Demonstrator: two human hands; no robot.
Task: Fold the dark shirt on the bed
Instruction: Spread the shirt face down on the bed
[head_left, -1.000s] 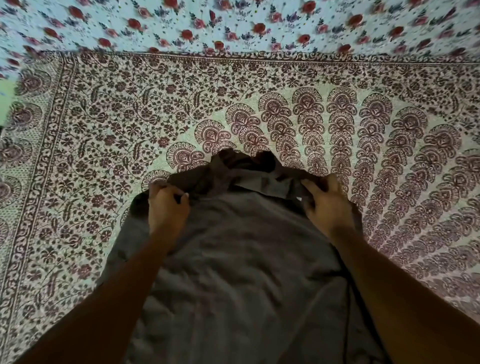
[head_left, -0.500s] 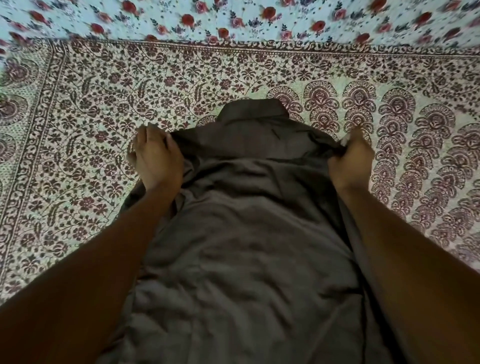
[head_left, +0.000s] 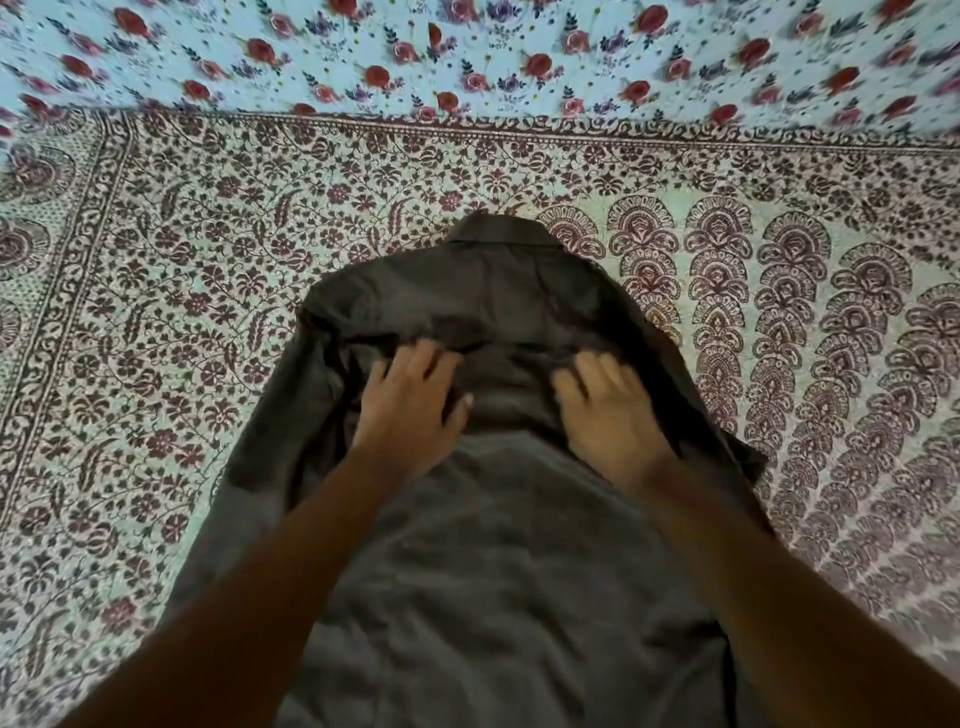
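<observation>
The dark grey shirt (head_left: 498, 545) lies back up on the bed, its collar (head_left: 498, 231) pointing away from me. Its body runs down out of the bottom of the view. My left hand (head_left: 410, 400) rests flat on the upper back, left of the middle, fingers spread and slightly blurred. My right hand (head_left: 605, 405) lies on the cloth beside it, right of the middle, fingers also straight. Both palms press on the fabric just below the shoulder line. The sleeves are folded along the sides, partly hidden under my forearms.
A patterned maroon and cream bedspread (head_left: 208, 322) covers the bed around the shirt. Behind it at the top hangs or lies a light blue cloth with red roses (head_left: 467, 57). Bedspread shows on the left and right of the shirt.
Both hands have let go of the shirt's shoulders and moved inward onto the upper back. The collar and shoulders now lie flat and spread on the bed.
</observation>
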